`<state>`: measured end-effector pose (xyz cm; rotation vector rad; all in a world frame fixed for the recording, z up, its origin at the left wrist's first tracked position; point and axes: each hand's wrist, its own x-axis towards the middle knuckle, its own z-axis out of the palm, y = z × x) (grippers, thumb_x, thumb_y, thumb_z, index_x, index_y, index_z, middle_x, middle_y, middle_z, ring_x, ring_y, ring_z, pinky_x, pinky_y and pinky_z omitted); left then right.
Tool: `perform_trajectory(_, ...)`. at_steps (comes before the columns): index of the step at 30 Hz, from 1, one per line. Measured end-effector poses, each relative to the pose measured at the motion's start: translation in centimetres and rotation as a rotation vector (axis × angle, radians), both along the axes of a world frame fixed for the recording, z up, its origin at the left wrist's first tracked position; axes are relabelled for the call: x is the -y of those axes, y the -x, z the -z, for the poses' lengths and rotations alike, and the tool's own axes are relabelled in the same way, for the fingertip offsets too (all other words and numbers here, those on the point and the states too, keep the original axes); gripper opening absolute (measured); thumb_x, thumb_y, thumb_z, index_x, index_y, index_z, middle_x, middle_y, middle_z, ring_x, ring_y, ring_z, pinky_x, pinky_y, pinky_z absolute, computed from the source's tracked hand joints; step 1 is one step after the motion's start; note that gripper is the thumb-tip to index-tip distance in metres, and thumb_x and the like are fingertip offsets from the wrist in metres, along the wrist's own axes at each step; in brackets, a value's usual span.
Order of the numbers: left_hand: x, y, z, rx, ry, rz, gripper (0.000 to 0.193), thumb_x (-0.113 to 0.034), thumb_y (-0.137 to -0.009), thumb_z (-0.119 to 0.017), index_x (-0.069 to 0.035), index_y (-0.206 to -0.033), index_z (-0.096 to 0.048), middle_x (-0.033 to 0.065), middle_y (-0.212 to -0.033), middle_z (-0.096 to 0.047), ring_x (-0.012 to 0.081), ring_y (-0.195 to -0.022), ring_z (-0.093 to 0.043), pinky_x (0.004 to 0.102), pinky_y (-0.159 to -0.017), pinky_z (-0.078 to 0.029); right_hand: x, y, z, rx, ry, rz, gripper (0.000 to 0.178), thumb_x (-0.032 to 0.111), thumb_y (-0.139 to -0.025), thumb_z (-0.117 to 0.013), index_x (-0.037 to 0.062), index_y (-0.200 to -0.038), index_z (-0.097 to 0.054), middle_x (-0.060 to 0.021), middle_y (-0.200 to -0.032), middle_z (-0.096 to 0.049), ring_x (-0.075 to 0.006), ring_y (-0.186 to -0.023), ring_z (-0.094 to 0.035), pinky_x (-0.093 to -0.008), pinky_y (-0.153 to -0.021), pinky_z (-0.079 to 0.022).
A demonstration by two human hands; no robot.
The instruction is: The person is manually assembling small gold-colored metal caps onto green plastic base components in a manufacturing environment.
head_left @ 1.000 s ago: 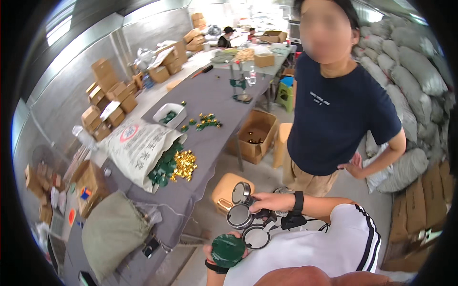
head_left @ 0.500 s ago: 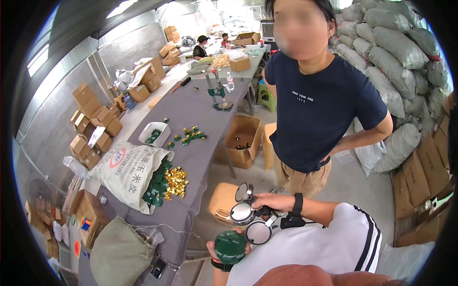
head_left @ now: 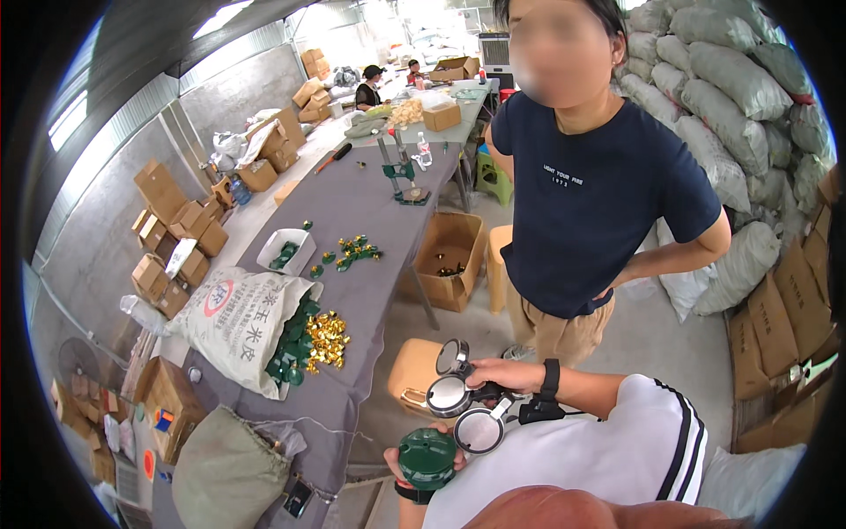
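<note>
My left hand (head_left: 393,462) is closed around a dark green round domed piece (head_left: 428,459) with a ribbed edge, low in the view near my body. Just above it, my right hand (head_left: 504,376) grips a black-and-silver device with round discs (head_left: 451,396). Three round pale faces in metal rims fan out from its dark body. The lowest disc (head_left: 480,430) hangs close beside the green piece; whether they touch I cannot tell. Black straps circle both my wrists.
A grey-covered table (head_left: 352,309) runs along the left, bearing a spilled sack (head_left: 238,326), gold parts (head_left: 327,340), a white tray (head_left: 286,249) and a green hand press (head_left: 401,172). A person (head_left: 599,194) stands opposite. A stool (head_left: 423,366) and a carton (head_left: 454,264) sit beside the table.
The whole view has shifted very slightly. Both hands keep their holds in almost the same place, and the person opposite stays in the same pose.
</note>
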<state>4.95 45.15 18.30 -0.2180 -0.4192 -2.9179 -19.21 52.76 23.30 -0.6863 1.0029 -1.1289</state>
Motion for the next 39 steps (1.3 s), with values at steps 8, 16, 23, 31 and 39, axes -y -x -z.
perform_trajectory(8, -0.7, -0.1, 0.0, 0.039, -0.092, 0.003, 0.089, -0.062, -0.061, -0.06, -0.001, -0.124, -0.043, 0.0187, -0.1, -0.058, 0.0314, -0.085, -0.054, 0.0386, -0.072, -0.039, -0.5, 0.0, -0.6, -0.003, -0.02, 0.01, 0.029, 0.024, -0.087, -0.055, 0.0041, -0.106, -0.046, -0.0022, -0.074, -0.055, -0.008, -0.053, -0.052, -0.0199, -0.046, -0.044)
perform_trajectory(16, -1.0, 0.1, 0.6, 0.038, -0.097, 0.001, 0.088, -0.061, -0.061, -0.062, -0.002, -0.123, -0.043, 0.019, -0.101, -0.058, 0.0305, -0.086, -0.054, 0.0379, -0.071, -0.037, -0.8, 0.2, -0.5, -0.023, -0.044, 0.008, 0.035, 0.027, -0.087, -0.056, 0.0024, -0.11, -0.045, -0.0019, -0.075, -0.056, -0.0077, -0.054, -0.053, -0.0199, -0.047, -0.044)
perform_trajectory(23, -1.6, -0.1, 0.8, 0.034, -0.108, 0.01, 0.088, -0.062, -0.061, -0.063, -0.003, -0.123, -0.043, 0.0181, -0.102, -0.058, 0.0304, -0.087, -0.054, 0.0379, -0.073, -0.037, -1.1, 0.2, 0.1, -0.029, -0.02, -0.008, 0.033, 0.027, -0.088, -0.055, 0.0037, -0.109, -0.046, -0.0024, -0.077, -0.056, -0.0078, -0.055, -0.054, -0.02, -0.047, -0.044)
perform_trajectory(31, -1.3, -0.1, 1.2, -0.021, -0.116, 0.06, 0.087, -0.058, -0.061, -0.064, -0.002, -0.124, -0.043, 0.017, -0.11, -0.057, 0.031, -0.089, -0.054, 0.0387, -0.073, -0.037, -1.5, 0.5, -0.4, -0.003, -0.069, -0.038, 0.03, 0.028, -0.088, -0.052, 0.0034, -0.105, -0.052, -0.003, -0.081, -0.059, -0.0081, -0.063, -0.056, -0.0212, -0.053, -0.047)
perform_trajectory(39, -1.5, -0.5, 1.0, 0.022, -0.149, 0.021, 0.084, -0.059, -0.065, -0.061, -0.004, -0.125, -0.043, 0.0156, -0.117, -0.054, 0.0307, -0.09, -0.053, 0.0399, -0.072, -0.037, -1.8, 0.2, 0.5, 0.084, -0.095, 0.015, 0.032, 0.028, -0.089, -0.052, 0.0041, -0.111, -0.051, -0.0034, -0.085, -0.06, -0.0082, -0.063, -0.056, -0.0201, -0.053, -0.046)
